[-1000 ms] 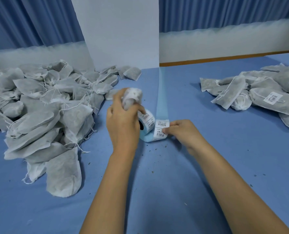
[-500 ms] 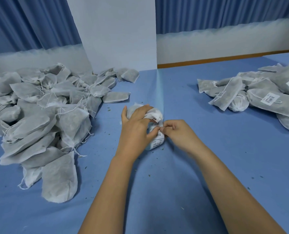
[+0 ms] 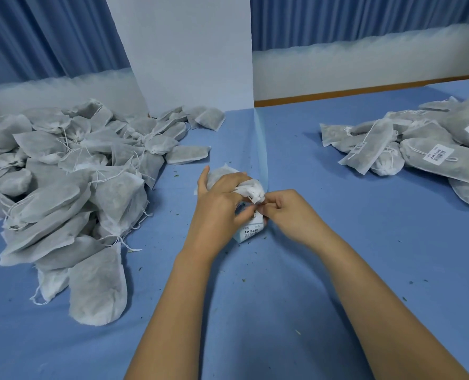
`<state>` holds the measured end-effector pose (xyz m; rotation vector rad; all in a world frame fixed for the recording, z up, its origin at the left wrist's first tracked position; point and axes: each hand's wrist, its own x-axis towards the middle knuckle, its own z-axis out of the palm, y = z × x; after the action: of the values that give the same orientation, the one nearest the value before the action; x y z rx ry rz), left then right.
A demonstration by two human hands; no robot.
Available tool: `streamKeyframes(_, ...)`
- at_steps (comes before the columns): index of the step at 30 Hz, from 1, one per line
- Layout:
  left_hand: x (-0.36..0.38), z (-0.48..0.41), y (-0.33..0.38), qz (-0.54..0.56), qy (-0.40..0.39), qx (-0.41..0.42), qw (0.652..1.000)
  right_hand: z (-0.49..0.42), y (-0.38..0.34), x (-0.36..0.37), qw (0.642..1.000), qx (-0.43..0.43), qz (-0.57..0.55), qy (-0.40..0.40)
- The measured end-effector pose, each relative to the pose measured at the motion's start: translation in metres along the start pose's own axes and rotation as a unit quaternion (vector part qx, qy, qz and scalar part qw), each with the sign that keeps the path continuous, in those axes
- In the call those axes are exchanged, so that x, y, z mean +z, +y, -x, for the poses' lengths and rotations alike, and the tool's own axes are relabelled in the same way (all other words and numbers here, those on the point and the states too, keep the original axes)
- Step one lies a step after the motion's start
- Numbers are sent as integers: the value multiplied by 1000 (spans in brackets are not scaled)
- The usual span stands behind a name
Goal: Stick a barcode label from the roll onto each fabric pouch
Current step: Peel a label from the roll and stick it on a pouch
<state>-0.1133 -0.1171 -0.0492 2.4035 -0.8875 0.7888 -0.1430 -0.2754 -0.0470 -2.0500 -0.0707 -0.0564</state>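
My left hand (image 3: 219, 198) grips a grey fabric pouch (image 3: 248, 187) and presses it down over the label roll (image 3: 251, 229), whose white barcode labels show just below my fingers. My right hand (image 3: 282, 209) has its fingers curled and pinches at a label on the roll's top edge, right beside the pouch's bunched end. Both hands meet at the middle of the blue table (image 3: 255, 297). The roll's core is hidden under my hands.
A large heap of unlabelled grey pouches (image 3: 63, 174) covers the left side. Labelled pouches (image 3: 425, 149) lie piled at the right. A strip of pale blue backing paper (image 3: 260, 144) runs from the roll toward the white board (image 3: 184, 50) at the back.
My left hand has brought the pouch down from above the roll onto it. My right hand has shifted up from the roll's lower label to its top edge.
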Motion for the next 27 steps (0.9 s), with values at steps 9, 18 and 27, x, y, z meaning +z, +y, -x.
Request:
streamKeyframes(9,-6,1,-1,14,-14,-8,1000,-1,3,1,998,-14,-60,26)
streamKeyframes(18,-16,4,-4,23,64,-94,993,1,1,-1,999,46,10,23)
streamKeyframes(27,-42,6,6,321,338,-290,836,1,7,1,989,125,58,59)
